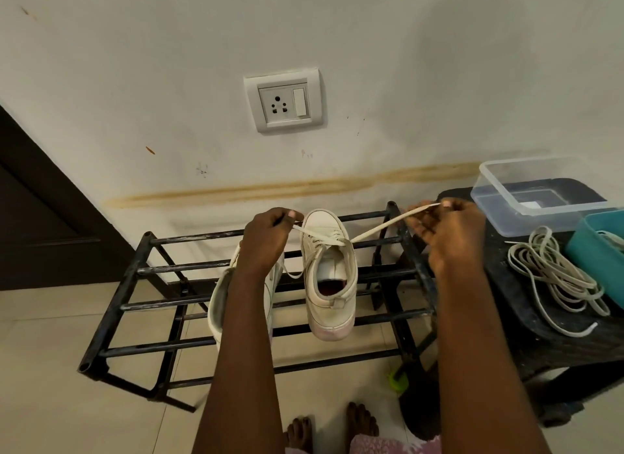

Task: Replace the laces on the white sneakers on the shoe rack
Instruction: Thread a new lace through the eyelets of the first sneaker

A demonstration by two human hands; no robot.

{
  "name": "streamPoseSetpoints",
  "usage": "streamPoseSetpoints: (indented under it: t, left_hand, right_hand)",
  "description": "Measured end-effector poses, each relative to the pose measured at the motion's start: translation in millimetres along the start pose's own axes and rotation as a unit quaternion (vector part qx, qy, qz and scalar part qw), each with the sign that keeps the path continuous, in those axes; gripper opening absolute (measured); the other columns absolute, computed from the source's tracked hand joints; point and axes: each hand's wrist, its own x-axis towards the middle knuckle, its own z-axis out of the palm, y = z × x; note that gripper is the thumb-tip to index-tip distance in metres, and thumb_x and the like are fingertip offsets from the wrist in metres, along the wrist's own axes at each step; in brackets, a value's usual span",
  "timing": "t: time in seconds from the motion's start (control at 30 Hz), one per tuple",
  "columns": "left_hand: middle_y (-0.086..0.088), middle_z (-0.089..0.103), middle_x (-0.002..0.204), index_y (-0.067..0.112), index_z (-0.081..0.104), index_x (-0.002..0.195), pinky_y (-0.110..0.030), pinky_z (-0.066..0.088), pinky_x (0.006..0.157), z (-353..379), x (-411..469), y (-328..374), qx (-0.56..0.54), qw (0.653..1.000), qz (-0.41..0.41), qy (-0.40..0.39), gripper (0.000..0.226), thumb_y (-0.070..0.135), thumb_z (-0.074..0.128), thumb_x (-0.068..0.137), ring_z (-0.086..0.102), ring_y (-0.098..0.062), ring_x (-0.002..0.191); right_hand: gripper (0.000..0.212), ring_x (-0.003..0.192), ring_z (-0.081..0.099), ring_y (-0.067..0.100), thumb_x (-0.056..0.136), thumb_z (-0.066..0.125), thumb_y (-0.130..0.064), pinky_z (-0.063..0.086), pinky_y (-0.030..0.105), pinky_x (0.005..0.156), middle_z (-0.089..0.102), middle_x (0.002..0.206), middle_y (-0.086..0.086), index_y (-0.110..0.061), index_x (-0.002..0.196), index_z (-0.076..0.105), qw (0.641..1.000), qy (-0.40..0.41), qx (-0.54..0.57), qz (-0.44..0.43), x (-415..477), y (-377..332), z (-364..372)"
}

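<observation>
Tension is what this step turns on, by my reckoning: both ends of one lace (378, 229) are drawn out sideways from the upper eyelets, and an even pull from each side would stop it bunching or dragging the shoe over. Whether this lace is going in or coming out I cannot tell from here.

On the black shoe rack (111, 318) the farther-left sneaker (219, 298) lies tipped on its side, half hidden behind the forearm. The left hand (266, 240) hovers just beside the toe of the second sneaker (329, 274), its fingers (293, 214) pinching the short end of the lace. That sneaker rests heel towards the person on the rack bars, upright, between the two hands. From its eyelets the long end runs taut up to the right hand (449, 234), whose fingers (418, 224) grip it above the rack's right post, well apart from the shoe.

Further right, a loose heap of spare laces (553, 278) lies on a dark surface (526, 335), near a clear tub (540, 196) and a teal box (597, 247).
</observation>
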Motion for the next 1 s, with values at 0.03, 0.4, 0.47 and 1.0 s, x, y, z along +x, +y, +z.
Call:
streamPoseSetpoints:
  t: [0.03,0.4,0.47,1.0]
  left_hand:
    - [0.003,0.067,0.094,0.023,0.071,0.093,-0.033,0.041,0.088,-0.1,0.2,-0.5,0.000,1.000,0.001,-0.002,0.021,0.024,0.050,0.096,0.057,-0.016,0.099]
    - [-0.006,0.052,0.075,0.021,0.070,0.090,-0.019,0.035,0.057,-16.9,0.1,-5.2,-0.026,0.999,0.025,0.015,0.034,-0.003,0.049,0.080,0.041,-0.010,0.061]
    - [0.000,0.050,0.070,0.022,0.070,0.089,-0.009,0.031,0.049,-17.6,1.4,-4.9,-0.009,0.998,0.043,0.045,0.035,-0.004,0.049,0.079,0.039,-0.004,0.052]
    - [0.002,0.070,0.104,0.030,0.066,0.115,-0.048,0.033,0.108,9.8,15.9,-26.2,0.267,0.951,-0.022,-0.157,0.038,0.010,0.063,0.083,0.059,-0.019,0.109]
  right_hand:
    - [0.019,0.072,0.065,0.015,0.101,0.031,-0.007,0.058,0.029,0.066,0.060,0.082,0.005,-0.013,0.092,0.046,1.000,0.012,0.020,-0.016,1.6,-5.7,-4.7]
    - [0.030,0.057,0.052,0.006,0.085,0.040,-0.028,0.052,0.026,0.064,0.050,0.076,-0.002,-0.008,0.107,0.041,0.968,0.181,0.078,-0.153,55.4,-28.6,-80.4]
    - [0.023,0.056,0.050,0.001,0.091,0.038,-0.019,0.048,0.019,0.062,0.049,0.075,-0.004,-0.006,0.108,0.046,0.963,0.192,-0.017,-0.187,47.3,-32.6,-71.8]
    - [0.021,0.107,0.058,0.013,0.092,0.057,-0.011,0.041,0.023,0.092,0.066,0.116,0.002,-0.014,0.109,0.069,0.791,-0.269,-0.524,-0.167,-14.4,48.8,31.3]
